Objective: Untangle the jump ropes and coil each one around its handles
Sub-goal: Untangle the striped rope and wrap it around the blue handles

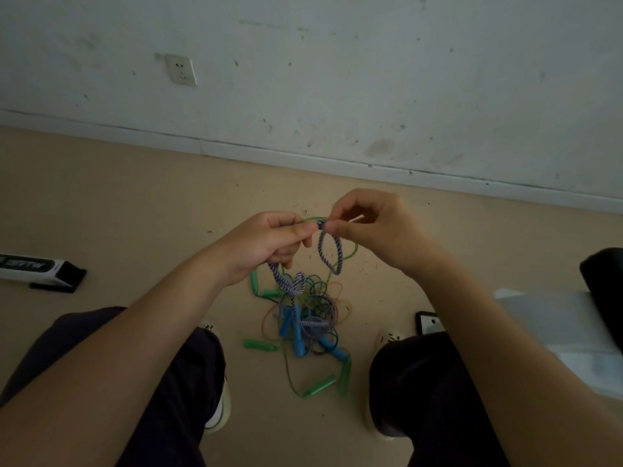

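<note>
- Beige floor meets a scuffed white wall.
- Left hand and right hand each pinch a braided rope, raised, likely to trace it free.
- Tangled ropes lie between the feet.

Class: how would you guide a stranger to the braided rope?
Start at the two hands above the floor. The braided rope loops down between them into the tangle. It alone is thick and striped purple-white; its neighbours are thin, plain cords.

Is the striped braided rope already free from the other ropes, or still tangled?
Still tangled. Both the left hand and right hand hold the striped rope up, but its lower part runs into the pile on the floor.
</note>
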`<state>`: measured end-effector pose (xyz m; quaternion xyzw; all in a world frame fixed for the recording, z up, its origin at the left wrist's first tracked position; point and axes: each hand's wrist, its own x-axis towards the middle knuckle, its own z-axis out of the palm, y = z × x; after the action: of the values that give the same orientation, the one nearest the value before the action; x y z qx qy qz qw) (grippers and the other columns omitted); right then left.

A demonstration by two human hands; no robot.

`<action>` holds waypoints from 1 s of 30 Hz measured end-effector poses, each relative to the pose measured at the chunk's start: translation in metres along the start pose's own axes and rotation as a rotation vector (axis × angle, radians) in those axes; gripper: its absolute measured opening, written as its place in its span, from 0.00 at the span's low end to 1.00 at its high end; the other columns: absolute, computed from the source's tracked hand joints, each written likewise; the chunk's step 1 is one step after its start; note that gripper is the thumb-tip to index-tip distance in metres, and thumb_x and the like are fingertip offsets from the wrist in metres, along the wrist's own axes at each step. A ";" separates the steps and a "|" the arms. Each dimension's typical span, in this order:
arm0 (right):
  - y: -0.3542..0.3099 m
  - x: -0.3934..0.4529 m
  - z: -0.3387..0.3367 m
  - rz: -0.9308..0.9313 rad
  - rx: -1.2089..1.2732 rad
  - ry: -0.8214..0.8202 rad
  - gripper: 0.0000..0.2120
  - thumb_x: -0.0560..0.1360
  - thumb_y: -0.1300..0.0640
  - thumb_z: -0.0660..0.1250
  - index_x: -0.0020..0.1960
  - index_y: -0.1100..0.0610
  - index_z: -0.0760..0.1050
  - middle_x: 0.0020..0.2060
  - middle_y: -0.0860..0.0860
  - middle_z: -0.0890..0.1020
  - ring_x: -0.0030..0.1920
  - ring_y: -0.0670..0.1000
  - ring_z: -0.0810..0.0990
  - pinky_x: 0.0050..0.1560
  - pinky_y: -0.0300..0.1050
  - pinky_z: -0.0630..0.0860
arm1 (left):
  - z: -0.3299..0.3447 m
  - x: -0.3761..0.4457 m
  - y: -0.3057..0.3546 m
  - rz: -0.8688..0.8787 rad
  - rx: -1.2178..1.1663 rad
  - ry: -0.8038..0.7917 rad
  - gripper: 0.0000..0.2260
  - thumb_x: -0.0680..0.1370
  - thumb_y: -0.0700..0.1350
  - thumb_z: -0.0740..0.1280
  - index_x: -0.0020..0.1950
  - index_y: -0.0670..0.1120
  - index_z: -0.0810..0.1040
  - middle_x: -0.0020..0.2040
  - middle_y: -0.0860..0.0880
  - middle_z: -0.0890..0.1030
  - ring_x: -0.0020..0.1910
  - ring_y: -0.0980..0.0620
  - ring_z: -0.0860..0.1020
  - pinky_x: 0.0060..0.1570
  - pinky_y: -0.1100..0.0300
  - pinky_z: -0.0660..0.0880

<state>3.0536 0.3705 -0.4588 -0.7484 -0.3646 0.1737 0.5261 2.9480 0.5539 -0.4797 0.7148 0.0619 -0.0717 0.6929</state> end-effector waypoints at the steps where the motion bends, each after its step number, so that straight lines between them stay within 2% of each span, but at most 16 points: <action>1: 0.000 -0.001 0.001 0.010 -0.011 -0.051 0.06 0.70 0.61 0.76 0.45 0.59 0.80 0.41 0.54 0.83 0.42 0.51 0.82 0.47 0.51 0.80 | 0.000 0.000 0.001 -0.006 -0.004 -0.017 0.12 0.75 0.54 0.66 0.39 0.47 0.78 0.25 0.54 0.64 0.25 0.54 0.62 0.36 0.61 0.72; 4: 0.002 -0.003 0.003 0.018 -0.063 -0.086 0.11 0.70 0.61 0.77 0.50 0.58 0.79 0.44 0.50 0.83 0.48 0.50 0.82 0.50 0.52 0.79 | -0.001 0.001 0.002 -0.012 -0.015 -0.051 0.12 0.76 0.54 0.64 0.38 0.48 0.78 0.26 0.53 0.64 0.25 0.54 0.62 0.36 0.62 0.72; 7: 0.004 -0.003 0.004 0.001 -0.097 -0.090 0.14 0.70 0.59 0.77 0.53 0.54 0.78 0.45 0.46 0.81 0.48 0.47 0.80 0.45 0.42 0.78 | 0.000 0.000 0.002 -0.015 -0.019 -0.070 0.14 0.77 0.56 0.62 0.39 0.48 0.79 0.27 0.52 0.65 0.27 0.53 0.63 0.37 0.60 0.70; 9: 0.006 -0.002 0.006 0.009 -0.131 -0.100 0.13 0.70 0.57 0.77 0.51 0.51 0.78 0.44 0.46 0.81 0.46 0.46 0.79 0.42 0.36 0.74 | 0.002 0.000 0.003 -0.017 -0.018 -0.066 0.15 0.77 0.56 0.61 0.38 0.49 0.80 0.28 0.51 0.67 0.27 0.53 0.63 0.37 0.61 0.70; 12: 0.008 0.000 0.008 -0.008 -0.277 -0.082 0.09 0.70 0.54 0.77 0.46 0.47 0.77 0.43 0.48 0.79 0.41 0.44 0.75 0.40 0.34 0.70 | 0.002 0.000 0.003 -0.020 0.016 -0.052 0.14 0.76 0.56 0.64 0.39 0.47 0.81 0.28 0.50 0.69 0.27 0.53 0.65 0.36 0.60 0.69; 16: 0.006 0.000 0.003 -0.001 -0.370 -0.071 0.05 0.71 0.52 0.76 0.43 0.50 0.80 0.41 0.47 0.77 0.38 0.42 0.73 0.39 0.33 0.70 | 0.002 0.002 0.001 -0.025 0.063 0.070 0.14 0.72 0.55 0.69 0.44 0.44 0.80 0.30 0.51 0.76 0.29 0.53 0.73 0.35 0.61 0.71; 17: 0.005 0.000 0.001 0.022 -0.358 -0.068 0.06 0.71 0.51 0.75 0.42 0.50 0.80 0.41 0.47 0.77 0.38 0.42 0.74 0.40 0.33 0.70 | 0.001 0.003 0.000 -0.027 0.058 0.115 0.15 0.70 0.56 0.72 0.46 0.44 0.80 0.34 0.51 0.79 0.32 0.53 0.77 0.39 0.61 0.73; 19: 0.005 -0.001 -0.002 0.093 -0.275 -0.058 0.07 0.71 0.49 0.75 0.41 0.51 0.81 0.39 0.47 0.79 0.36 0.42 0.75 0.40 0.37 0.72 | -0.004 0.007 -0.004 -0.015 0.099 0.180 0.24 0.64 0.59 0.79 0.55 0.50 0.80 0.50 0.55 0.83 0.49 0.58 0.81 0.52 0.62 0.74; 21: 0.004 -0.001 -0.004 0.151 -0.150 -0.061 0.09 0.72 0.50 0.74 0.42 0.56 0.82 0.34 0.52 0.79 0.34 0.45 0.73 0.38 0.42 0.70 | -0.007 0.007 -0.008 0.046 0.203 0.154 0.36 0.60 0.61 0.79 0.66 0.57 0.74 0.65 0.60 0.77 0.66 0.64 0.73 0.66 0.62 0.67; 22: 0.004 -0.002 -0.004 0.159 -0.078 -0.073 0.10 0.73 0.51 0.73 0.42 0.58 0.81 0.33 0.54 0.79 0.33 0.47 0.73 0.38 0.43 0.69 | -0.006 0.006 -0.008 0.076 0.242 0.128 0.40 0.59 0.62 0.79 0.69 0.59 0.71 0.69 0.62 0.73 0.70 0.65 0.68 0.70 0.61 0.63; 25: 0.002 -0.003 0.000 0.148 0.163 -0.116 0.11 0.73 0.53 0.71 0.44 0.62 0.78 0.31 0.56 0.79 0.33 0.51 0.77 0.39 0.45 0.74 | 0.004 0.005 -0.010 0.049 0.407 0.174 0.53 0.59 0.65 0.80 0.79 0.58 0.60 0.78 0.58 0.63 0.76 0.63 0.59 0.75 0.55 0.59; 27: 0.002 -0.002 0.002 0.140 0.236 -0.130 0.12 0.72 0.53 0.70 0.44 0.63 0.77 0.29 0.56 0.77 0.30 0.52 0.76 0.36 0.45 0.74 | 0.008 0.007 -0.012 -0.037 0.509 0.278 0.56 0.59 0.64 0.79 0.81 0.52 0.54 0.80 0.53 0.59 0.77 0.56 0.59 0.75 0.52 0.60; 29: 0.003 -0.002 0.004 0.130 0.252 -0.143 0.10 0.73 0.56 0.70 0.44 0.64 0.77 0.28 0.56 0.76 0.28 0.51 0.75 0.34 0.43 0.75 | 0.008 0.006 -0.008 -0.089 0.535 0.312 0.55 0.58 0.64 0.78 0.80 0.51 0.58 0.78 0.51 0.64 0.75 0.52 0.64 0.73 0.51 0.64; 30: 0.003 -0.001 0.004 0.127 0.256 -0.151 0.08 0.75 0.58 0.69 0.45 0.64 0.77 0.28 0.56 0.76 0.28 0.51 0.75 0.33 0.42 0.75 | 0.006 0.005 -0.006 -0.094 0.492 0.275 0.49 0.57 0.64 0.78 0.76 0.53 0.66 0.74 0.52 0.70 0.71 0.52 0.69 0.70 0.52 0.68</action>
<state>3.0511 0.3715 -0.4633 -0.6817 -0.3299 0.3072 0.5762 2.9521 0.5486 -0.4869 0.8607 0.1690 -0.0188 0.4798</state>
